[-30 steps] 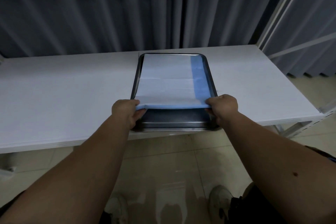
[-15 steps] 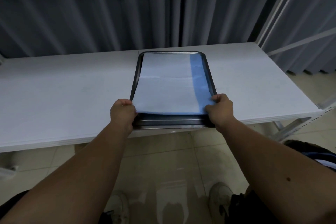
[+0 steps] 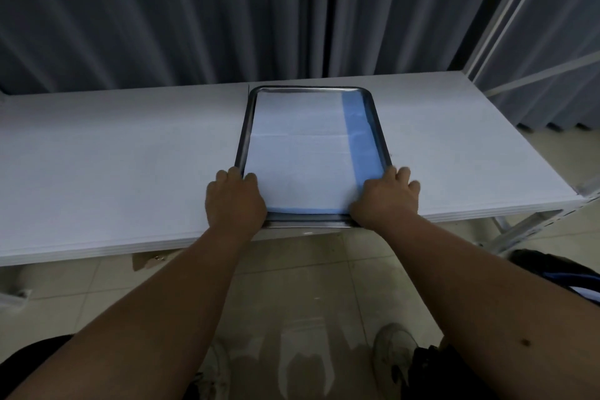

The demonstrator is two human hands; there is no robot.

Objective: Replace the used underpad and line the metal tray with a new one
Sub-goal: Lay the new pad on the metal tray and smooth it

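Underpad: the new underpad point(image 3: 302, 153) lies inside the metal tray point(image 3: 379, 127), white side up, with a blue strip along its right side
Tray: it sits on the white counter point(image 3: 113, 166), close to the near edge, with its shiny near rim just past the pad
Left hand: the left hand point(image 3: 235, 201) lies flat and open on the near left corner of the pad, pressing down, with fingers over the tray rim; it grips nothing that I can see
Right hand: the right hand point(image 3: 384, 200) lies palm down on the near right corner, fingers curled over the tray's side; I cannot tell if it pinches the pad edge
How the pad feels: I think it is light, thin and soft, so it bends, wrinkles and slides easily on the smooth metal
Where to hold: the corners and edges look best, one hand on each side, so it stays flat
How the tray feels: it looks hard and stiff, maybe slippery
Around: grey curtains point(image 3: 194, 16) hang behind the counter, and a metal frame point(image 3: 519, 10) stands to the right
In the way: nothing else sits on the counter near the tray
Below: tiled floor point(image 3: 292, 286) and the person's shoes point(image 3: 393, 354)
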